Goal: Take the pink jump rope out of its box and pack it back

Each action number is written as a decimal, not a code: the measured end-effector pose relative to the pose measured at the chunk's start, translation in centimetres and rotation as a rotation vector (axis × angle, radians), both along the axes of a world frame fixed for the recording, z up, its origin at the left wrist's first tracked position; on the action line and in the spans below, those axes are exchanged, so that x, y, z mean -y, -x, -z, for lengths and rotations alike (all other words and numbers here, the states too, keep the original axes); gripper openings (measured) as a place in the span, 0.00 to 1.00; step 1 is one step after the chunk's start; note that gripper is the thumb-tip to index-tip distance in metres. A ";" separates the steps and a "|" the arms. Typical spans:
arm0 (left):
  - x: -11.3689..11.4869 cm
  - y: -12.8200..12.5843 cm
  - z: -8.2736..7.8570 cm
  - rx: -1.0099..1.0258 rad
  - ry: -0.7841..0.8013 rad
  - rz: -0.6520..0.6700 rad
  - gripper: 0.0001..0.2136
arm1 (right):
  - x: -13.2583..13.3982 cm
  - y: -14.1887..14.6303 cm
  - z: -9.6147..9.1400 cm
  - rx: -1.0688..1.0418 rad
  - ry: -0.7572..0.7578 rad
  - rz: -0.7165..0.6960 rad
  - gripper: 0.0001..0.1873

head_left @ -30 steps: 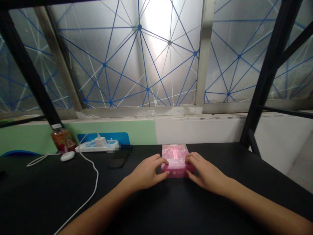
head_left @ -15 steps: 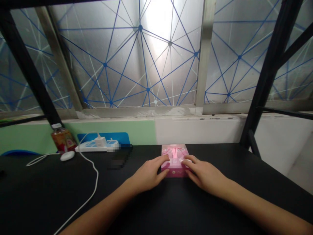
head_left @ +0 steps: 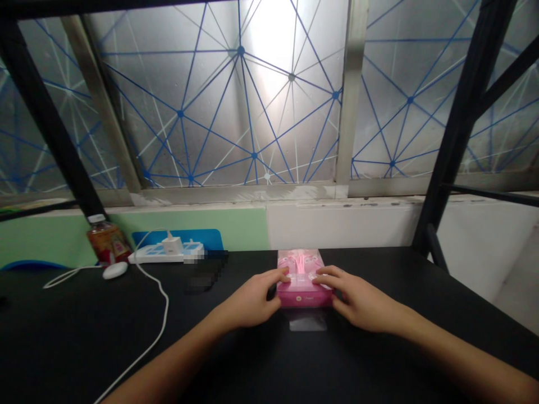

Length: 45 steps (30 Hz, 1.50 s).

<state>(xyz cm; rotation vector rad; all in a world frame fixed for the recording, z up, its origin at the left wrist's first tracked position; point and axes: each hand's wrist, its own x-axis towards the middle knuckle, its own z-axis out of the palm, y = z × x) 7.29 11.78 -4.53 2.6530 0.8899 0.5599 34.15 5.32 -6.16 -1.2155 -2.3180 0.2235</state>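
A small pink box (head_left: 301, 297) with a see-through top lies flat on the black desk in the head view. Pink earphones with a bundled cable (head_left: 300, 262) show through its top. My left hand (head_left: 255, 297) grips the box's left side, fingertips on the top and thumb at the near left corner. On the opposite side my right hand (head_left: 357, 297) holds it likewise, fingers on the top and thumb by the near right corner. A thin translucent flap (head_left: 307, 322) shows just in front of the box; whether it is joined to the box I cannot tell.
At the back left stand a drink bottle (head_left: 107, 241) and a white power strip (head_left: 160, 252) with a charger (head_left: 172, 245). A white mouse-shaped object (head_left: 115, 270) lies nearby. A white cable (head_left: 162, 320) runs forward. Black frame posts (head_left: 458, 123) rise at both sides.
Both thumbs have moved outward from the front face to its corners. The translucent flap now shows in front of the box. The box has stayed nearly in place.
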 end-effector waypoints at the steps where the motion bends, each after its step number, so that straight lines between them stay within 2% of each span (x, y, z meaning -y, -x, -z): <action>1: 0.0 0.1 -0.1 -0.005 0.001 0.008 0.20 | 0.0 -0.1 -0.2 0.001 0.005 -0.020 0.25; 3: 0.2 0.3 -0.4 -0.011 -0.001 0.036 0.19 | 0.1 -0.2 -0.5 0.021 -0.007 -0.013 0.22; 7: 0.9 0.2 -1.1 -0.045 -0.013 0.061 0.15 | 0.3 0.3 -0.9 0.140 -0.112 0.085 0.14; 13: 1.4 -0.1 -1.8 -0.077 -0.003 0.045 0.14 | 0.6 1.1 -0.8 0.350 -0.219 0.140 0.14; 20: 1.2 -0.2 -1.8 -0.054 0.026 0.048 0.16 | 0.7 1.0 -1.3 0.303 -0.175 0.104 0.13; 29: 1.2 -0.1 -2.0 -0.038 0.022 0.049 0.16 | 0.9 1.1 -1.2 0.295 -0.128 0.134 0.14; 30: 1.2 0.0 -2.0 -0.037 0.022 0.047 0.16 | 1.0 1.1 -1.3 0.290 -0.129 0.138 0.15; 32: 1.1 -0.1 -1.9 -0.039 0.022 0.045 0.16 | 1.5 1.1 -1.8 0.311 -0.149 0.135 0.30; 33: 0.9 -0.1 -1.8 -0.041 0.020 0.044 0.16 | 1.8 1.2 -2.0 0.332 -0.163 0.112 0.37; 34: 0.8 -0.2 -1.7 -0.041 0.018 0.043 0.16 | 2.2 1.3 -2.3 0.353 -0.175 0.071 0.40; 35: 0.6 -0.3 -1.5 -0.040 0.013 0.042 0.16 | 2.6 1.6 -2.5 0.369 -0.178 0.002 0.37; 38: 0.1 -0.8 -1.0 -0.028 -0.015 0.027 0.15 | 3.9 2.5 -2.6 0.353 -0.117 -0.247 0.13; 42: -0.3 -1.3 -0.9 -0.017 -0.031 -0.035 0.16 | 4.9 3.5 -2.3 0.319 0.002 -0.334 0.12; 45: -0.9 -1.8 -1.1 0.001 -0.023 -0.094 0.15 | 5.3 3.7 -3.1 0.317 0.055 -0.379 0.10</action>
